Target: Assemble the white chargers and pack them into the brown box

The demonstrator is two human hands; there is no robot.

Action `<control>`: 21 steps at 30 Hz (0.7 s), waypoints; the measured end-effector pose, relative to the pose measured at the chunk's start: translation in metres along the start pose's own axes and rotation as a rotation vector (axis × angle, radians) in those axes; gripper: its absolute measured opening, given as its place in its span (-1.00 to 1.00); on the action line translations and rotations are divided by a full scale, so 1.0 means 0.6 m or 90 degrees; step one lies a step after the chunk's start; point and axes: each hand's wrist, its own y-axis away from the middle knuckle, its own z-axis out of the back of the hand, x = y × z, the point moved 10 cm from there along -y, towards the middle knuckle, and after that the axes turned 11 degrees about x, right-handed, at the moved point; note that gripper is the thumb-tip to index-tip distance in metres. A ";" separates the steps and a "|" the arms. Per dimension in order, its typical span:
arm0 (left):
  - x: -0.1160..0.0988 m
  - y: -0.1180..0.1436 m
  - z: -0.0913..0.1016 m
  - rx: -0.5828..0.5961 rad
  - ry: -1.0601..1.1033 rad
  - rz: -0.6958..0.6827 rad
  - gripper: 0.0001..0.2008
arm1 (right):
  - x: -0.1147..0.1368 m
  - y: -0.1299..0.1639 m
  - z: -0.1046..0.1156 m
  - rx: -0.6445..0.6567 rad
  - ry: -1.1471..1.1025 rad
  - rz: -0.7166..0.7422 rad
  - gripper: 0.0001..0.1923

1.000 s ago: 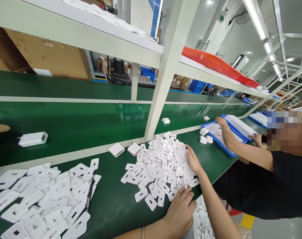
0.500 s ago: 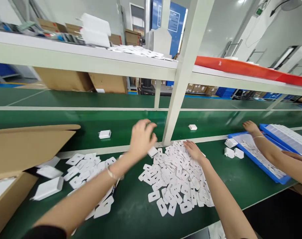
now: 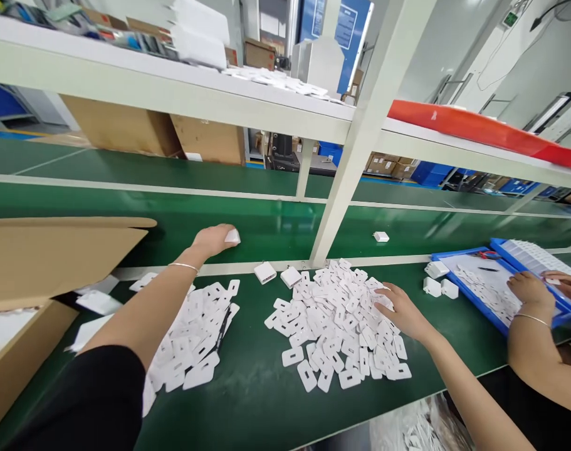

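My left hand reaches over the green belt, its fingers closed on a white charger housing. At the right side of a heap of flat white plastic plates with small slots, my right hand touches the plates, thumb and fingers apart. Two more white housings, a left one and a right one, sit behind the heap by the belt's rail. Under my left forearm spreads a second group of white plates, partly hidden.
An open cardboard box stands at left. One charger housing lies on the belt behind the post. A co-worker's hand is over a blue tray at right, near several housings. A shelf crosses above.
My left hand has moved left onto the belt and taken hold of a housing there. A second housing now sits by the rail. My right hand has shifted right and down along the heap.
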 end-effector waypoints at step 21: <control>-0.129 0.364 -0.106 -0.268 0.599 -0.320 -0.52 | 0.344 -0.156 -0.105 -0.133 0.045 0.046 -0.75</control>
